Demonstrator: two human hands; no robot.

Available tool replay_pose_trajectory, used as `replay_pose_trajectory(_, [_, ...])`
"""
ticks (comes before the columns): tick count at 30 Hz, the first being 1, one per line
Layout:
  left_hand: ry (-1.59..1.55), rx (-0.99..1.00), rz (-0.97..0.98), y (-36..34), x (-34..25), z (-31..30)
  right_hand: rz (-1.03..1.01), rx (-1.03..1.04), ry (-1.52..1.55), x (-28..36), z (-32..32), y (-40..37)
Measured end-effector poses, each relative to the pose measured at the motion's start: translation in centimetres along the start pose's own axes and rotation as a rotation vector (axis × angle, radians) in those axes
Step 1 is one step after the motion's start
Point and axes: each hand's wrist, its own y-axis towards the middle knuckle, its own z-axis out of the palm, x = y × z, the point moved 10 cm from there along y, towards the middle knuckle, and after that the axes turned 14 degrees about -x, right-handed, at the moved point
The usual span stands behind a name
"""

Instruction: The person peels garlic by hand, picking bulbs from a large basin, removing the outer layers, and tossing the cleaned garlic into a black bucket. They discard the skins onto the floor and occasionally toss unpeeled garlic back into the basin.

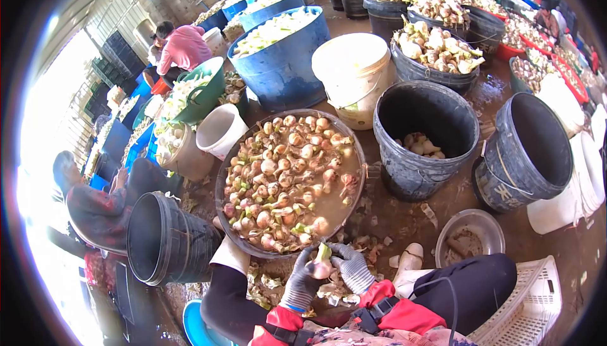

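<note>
In front of my lap, my left hand [300,284] in a grey glove grips a pale pink onion-like bulb [322,269] with a short green shoot pointing up. My right hand [354,268], gloved in grey too, has its fingers closed against the bulb's other side near the shoot. Just beyond both hands stands a wide round tub [361,162] of muddy water. Many brownish-pink bulbs [269,167] with stubs of stem float in it. Peeled skins [269,286] litter the ground below my hands.
A dark bucket [425,109] holds a few pale bulbs. Another dark bucket [531,150] stands right, above a metal basin [469,232]. A tipped black bucket [167,238] is left. A person in pink [183,45] and a seated person [104,210] work nearby. A white crate [525,302] is beside me.
</note>
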Motion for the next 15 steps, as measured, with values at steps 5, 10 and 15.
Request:
replay_pose_trajectory(5, [-0.316, 0.099, -0.337, 2.2, 4.5, -2.8, -0.13, 0.077, -0.143, -0.3, 0.8, -0.1])
replay_pose_trajectory(10, [-0.121, -0.135, -0.334, 3.2, 5.1, -4.7, 0.166, 0.136, -0.034, -0.5, 1.2, -1.3])
replay_pose_trajectory(15, [1.263, -0.165, 0.959, 0.8, -1.7, -2.0, 0.237, -0.066, 0.153, -2.0, -0.7, -0.3])
